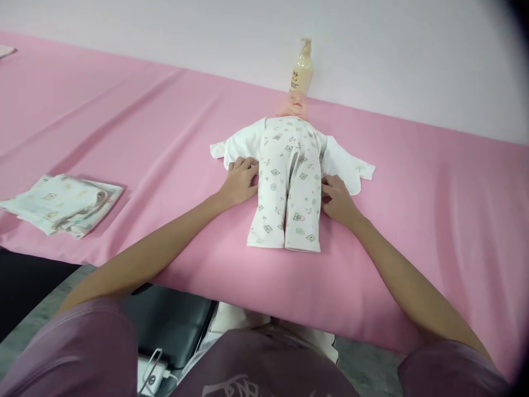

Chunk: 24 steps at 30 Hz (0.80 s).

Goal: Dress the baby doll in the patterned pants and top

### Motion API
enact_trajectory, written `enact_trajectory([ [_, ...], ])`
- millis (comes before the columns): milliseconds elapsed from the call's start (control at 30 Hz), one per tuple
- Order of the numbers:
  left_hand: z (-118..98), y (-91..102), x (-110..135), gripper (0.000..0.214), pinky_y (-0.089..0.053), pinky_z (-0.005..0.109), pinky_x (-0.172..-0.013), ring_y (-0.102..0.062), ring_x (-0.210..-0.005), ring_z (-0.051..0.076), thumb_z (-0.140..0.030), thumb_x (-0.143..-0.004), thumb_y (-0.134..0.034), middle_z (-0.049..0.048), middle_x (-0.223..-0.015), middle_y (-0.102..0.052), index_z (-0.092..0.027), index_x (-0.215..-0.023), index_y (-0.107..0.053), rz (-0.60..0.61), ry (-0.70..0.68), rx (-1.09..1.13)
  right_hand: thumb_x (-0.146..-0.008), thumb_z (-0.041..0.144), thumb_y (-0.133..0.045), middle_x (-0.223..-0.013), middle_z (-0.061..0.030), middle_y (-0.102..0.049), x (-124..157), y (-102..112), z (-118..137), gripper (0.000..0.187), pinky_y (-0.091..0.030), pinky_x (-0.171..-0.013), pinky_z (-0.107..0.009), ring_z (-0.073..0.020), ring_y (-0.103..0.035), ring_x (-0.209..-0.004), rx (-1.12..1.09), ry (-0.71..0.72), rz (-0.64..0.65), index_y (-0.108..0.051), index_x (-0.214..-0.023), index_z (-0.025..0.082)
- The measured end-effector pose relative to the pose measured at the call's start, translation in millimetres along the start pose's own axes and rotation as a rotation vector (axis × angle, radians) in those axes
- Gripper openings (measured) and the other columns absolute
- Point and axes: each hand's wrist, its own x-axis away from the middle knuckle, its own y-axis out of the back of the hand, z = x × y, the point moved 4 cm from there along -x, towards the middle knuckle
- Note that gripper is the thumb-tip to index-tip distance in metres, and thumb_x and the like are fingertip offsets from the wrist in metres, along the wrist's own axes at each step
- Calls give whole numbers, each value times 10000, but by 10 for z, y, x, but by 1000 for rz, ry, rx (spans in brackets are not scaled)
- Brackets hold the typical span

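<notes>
A pair of white baby trousers (273, 193) with small printed figures lies flat, legs toward me, over a white baby top (343, 164) whose sleeves spread out to both sides. A doll's head (296, 105) shows above the waistband. My left hand (240, 181) is at the trousers' left edge, fingers bent and closed on the cloth. Opposite it, my right hand (336, 197) has its fingers curled at the right edge. The fingertips of both hands are partly hidden by the fabric.
A pump bottle (302, 71) of pale yellow liquid stands behind the doll's head against the wall. Folded printed cloths (68, 201) lie to the left on the pink table cover (165, 127). Below the table's front edge is a black stool (173, 320) with a white device (151, 375).
</notes>
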Motion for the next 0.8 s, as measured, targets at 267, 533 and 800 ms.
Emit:
enact_trajectory([
  [267, -39, -9, 53, 213, -509, 589, -1000, -576, -1173, 414, -236, -1028, -679, 190, -1310, -695, -204, -1194, -809, -23, -89, -63, -900, 116, -658, -1132, -143, -699, 28, -34, 18, 155, -472, -997, -564, -362, -594, -1051, 83, -34, 135, -748, -964, 225],
  [533, 79, 288, 36, 186, -518, 578, -998, -622, -1185, 410, -259, -1103, -591, 196, -1371, -736, -218, -1205, -740, 14, -297, -202, -929, 126, -678, -1043, -112, -762, 34, -6, 1, 159, -423, -999, -547, -337, -603, -1020, 53, -27, 148, -794, -961, 230],
  [800, -12, 307, 106, 195, -513, 571, -1003, -624, -1072, 376, -269, -1031, -647, 166, -1196, -731, -205, -1180, -755, 59, -248, -215, -887, 72, -669, -1090, -124, -665, 57, 74, 72, 215, -432, -956, -524, -340, -569, -1076, 62, 79, 60, -677, -730, 219],
])
